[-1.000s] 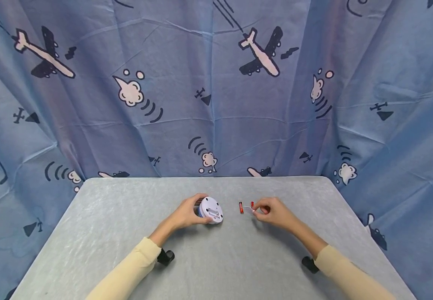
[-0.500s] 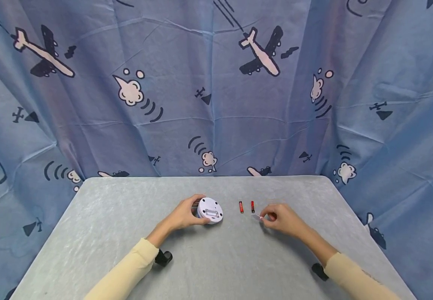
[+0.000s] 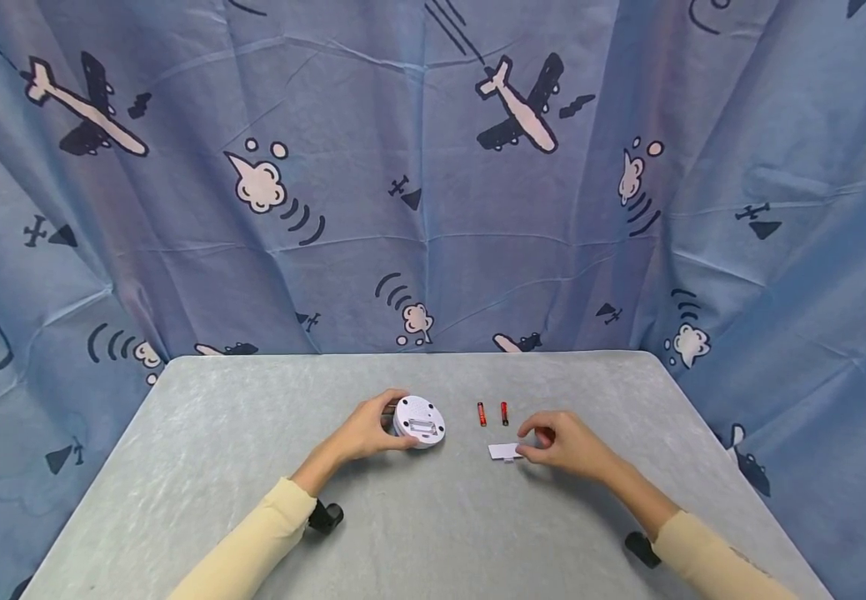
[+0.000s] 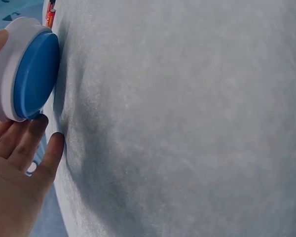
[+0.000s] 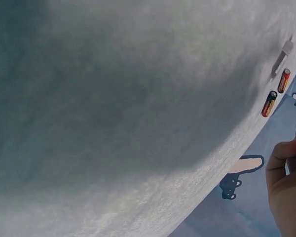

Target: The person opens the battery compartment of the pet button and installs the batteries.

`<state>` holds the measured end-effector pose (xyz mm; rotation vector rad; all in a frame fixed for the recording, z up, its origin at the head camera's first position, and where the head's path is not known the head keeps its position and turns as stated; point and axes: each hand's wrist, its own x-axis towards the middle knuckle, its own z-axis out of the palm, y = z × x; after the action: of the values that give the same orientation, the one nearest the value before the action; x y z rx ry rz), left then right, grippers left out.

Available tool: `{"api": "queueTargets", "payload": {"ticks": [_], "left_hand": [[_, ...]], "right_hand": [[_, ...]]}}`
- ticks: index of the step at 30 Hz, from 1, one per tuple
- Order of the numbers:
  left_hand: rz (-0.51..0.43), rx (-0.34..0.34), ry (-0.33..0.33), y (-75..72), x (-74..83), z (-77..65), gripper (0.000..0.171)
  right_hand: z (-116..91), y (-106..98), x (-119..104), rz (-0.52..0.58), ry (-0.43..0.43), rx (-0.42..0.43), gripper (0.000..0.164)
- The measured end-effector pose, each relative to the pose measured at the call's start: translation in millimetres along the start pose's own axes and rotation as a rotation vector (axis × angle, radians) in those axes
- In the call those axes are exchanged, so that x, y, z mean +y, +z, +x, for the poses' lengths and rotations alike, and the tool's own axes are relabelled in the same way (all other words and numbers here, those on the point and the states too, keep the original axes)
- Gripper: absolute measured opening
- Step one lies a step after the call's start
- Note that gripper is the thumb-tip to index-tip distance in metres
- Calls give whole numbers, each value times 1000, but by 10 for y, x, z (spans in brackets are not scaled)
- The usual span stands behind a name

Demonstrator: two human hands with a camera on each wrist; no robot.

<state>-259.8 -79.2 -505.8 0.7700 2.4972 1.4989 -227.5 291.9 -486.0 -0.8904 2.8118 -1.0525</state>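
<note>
Fingers of the right hand (image 3: 562, 444): thumb and index parted, nothing seen pinched, thumb tip overlapping the right end of a white cover (image 3: 502, 452) on the table (image 3: 312, 383), contact uncertain. Beyond the cover, leftward and farther out from these fingers, lie the right battery (image 3: 504, 414) and left battery (image 3: 481, 414), apart, long axes roughly fore-and-aft, right hand nearer to both. Left hand (image 3: 363, 429) grips the round white device (image 3: 421, 408) left of them, recess (image 3: 423, 427) upward, its length running crosswise to the batteries.
</note>
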Motion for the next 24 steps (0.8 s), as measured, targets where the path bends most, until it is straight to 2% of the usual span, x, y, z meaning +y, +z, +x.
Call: {"api": "queueTargets", "payload": {"ticks": [5,13,18,24], "left_hand": [[9,1,-1,5,-29,7,78],[18,-2,-3,-6,-56,14,77],[7,-15,8,-12,-38,11,79],[-20,-25,4,-34,-36,-30,81]], "right_hand": [[33,-1,46,73,31,-9,34],[239,43,98,96,103,5,59],[414,90,137,74,136,-20,63],[590,160,184,49,134,-52,59]]}}
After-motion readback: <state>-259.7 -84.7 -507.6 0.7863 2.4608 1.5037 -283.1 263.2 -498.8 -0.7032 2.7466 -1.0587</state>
